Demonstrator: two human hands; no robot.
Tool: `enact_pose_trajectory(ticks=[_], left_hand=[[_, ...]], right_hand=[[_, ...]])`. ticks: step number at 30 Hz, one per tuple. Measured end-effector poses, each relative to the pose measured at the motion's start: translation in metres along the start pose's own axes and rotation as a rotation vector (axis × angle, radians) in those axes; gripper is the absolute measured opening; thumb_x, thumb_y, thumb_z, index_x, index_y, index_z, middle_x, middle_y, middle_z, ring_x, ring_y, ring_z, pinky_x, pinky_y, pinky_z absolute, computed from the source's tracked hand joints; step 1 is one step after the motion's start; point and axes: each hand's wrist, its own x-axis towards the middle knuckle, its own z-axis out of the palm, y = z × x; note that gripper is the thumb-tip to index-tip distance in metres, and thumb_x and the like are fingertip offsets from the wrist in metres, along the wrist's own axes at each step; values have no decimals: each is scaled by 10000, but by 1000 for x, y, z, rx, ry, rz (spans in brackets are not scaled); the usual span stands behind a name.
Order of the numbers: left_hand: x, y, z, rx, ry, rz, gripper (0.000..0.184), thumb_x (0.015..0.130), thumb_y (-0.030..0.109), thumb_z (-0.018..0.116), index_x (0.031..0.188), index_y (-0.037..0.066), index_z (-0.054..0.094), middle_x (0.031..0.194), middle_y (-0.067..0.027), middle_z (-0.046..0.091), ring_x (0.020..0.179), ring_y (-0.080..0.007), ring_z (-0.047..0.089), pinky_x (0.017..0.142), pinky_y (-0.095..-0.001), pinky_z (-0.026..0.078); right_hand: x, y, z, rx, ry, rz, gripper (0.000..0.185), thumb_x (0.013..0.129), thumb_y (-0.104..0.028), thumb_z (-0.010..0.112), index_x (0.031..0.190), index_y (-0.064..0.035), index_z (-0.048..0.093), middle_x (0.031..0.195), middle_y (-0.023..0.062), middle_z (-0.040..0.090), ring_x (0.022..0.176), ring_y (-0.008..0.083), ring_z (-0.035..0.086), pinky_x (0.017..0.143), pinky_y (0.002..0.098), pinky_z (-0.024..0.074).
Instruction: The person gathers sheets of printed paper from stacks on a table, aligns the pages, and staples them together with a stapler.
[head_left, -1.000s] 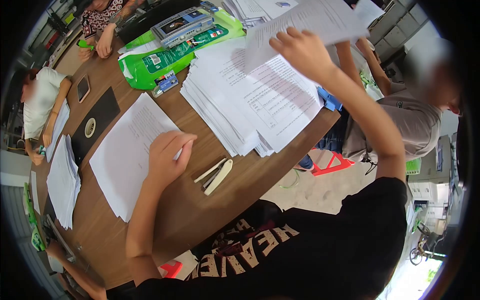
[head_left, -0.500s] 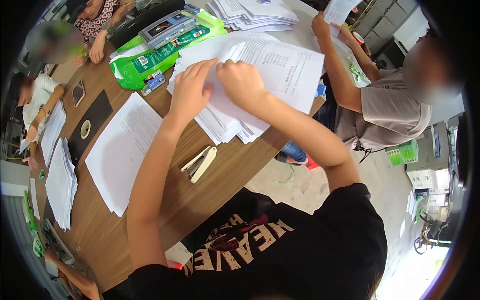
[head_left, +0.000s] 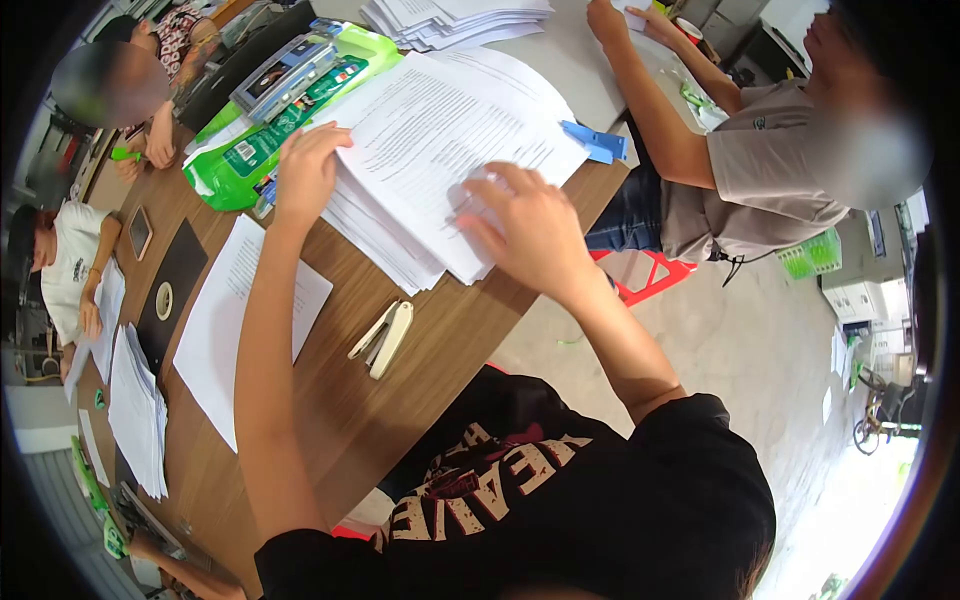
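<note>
A stack of printed sheets (head_left: 450, 130) lies in front of me on the wooden table. My left hand (head_left: 308, 172) is at the stack's left edge, its fingers closed over the edge of the top sheets; the thumb is hard to make out. My right hand (head_left: 535, 232) is over the lower right part of the pages, fingers apart and a little blurred, holding nothing visible. Below the stack lies a cream stapler (head_left: 385, 338), its arms spread. A blue clip-like object (head_left: 598, 142) rests at the stack's right side.
Left of my arm lie loose printed sheets (head_left: 215, 340), another paper pile (head_left: 138, 410), a tape roll (head_left: 164, 300) and a phone (head_left: 140, 231). A green package (head_left: 240, 150) with a clear plastic case (head_left: 285, 75) sits behind. A co-worker (head_left: 770, 170) handles paper on the right.
My right hand has moved right and down across the pages, and its fingers have spread. My left hand has shifted left to the stack's edge. The top sheets now lie flatter, and the blue object shows more.
</note>
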Motion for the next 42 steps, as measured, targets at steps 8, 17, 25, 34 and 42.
enact_pose_trajectory(ticks=[8, 17, 25, 34, 42], left_hand=[[0, -6, -2, -22, -38, -7, 424, 761, -109, 471, 1107, 68, 642, 1224, -99, 613, 1213, -303, 518, 1053, -413, 349], [2, 83, -23, -364, -106, -102, 341, 876, 31, 539, 1208, 66, 613, 1314, -135, 549, 1271, -286, 468, 1056, -370, 357], [-12, 80, 9, -245, -134, -23, 256, 871, 132, 596, 1120, 129, 655, 1269, -105, 574, 1178, -312, 522, 999, -394, 407], [-19, 78, 19, -281, -68, -49, 255, 879, 169, 597, 1124, 189, 668, 1278, -74, 563, 1177, -284, 511, 1013, -421, 369], [-26, 77, 23, -190, 66, 34, 254, 915, 170, 566, 1148, 160, 666, 1173, -109, 594, 1108, -289, 545, 960, -396, 425]], right_hand=[[-13, 6, 10, 164, -31, -14, 277, 811, -275, 671, 1051, -142, 635, 1141, 94, 582, 1067, 275, 547, 844, 401, 446], [0, 36, 4, 227, -134, -45, 290, 828, -248, 652, 1108, -172, 639, 1197, 79, 574, 1112, 296, 523, 919, 461, 408], [3, 57, 6, 324, -51, -93, 257, 803, -127, 684, 1055, -81, 666, 1193, 140, 576, 1058, 327, 568, 893, 396, 471], [-4, 0, -12, 262, -237, -334, 385, 726, -204, 751, 1081, -112, 632, 1097, 55, 549, 975, 256, 547, 847, 366, 452], [-6, 25, 0, 517, -170, -215, 190, 812, -113, 677, 977, -19, 670, 938, 123, 683, 822, 280, 649, 713, 326, 511]])
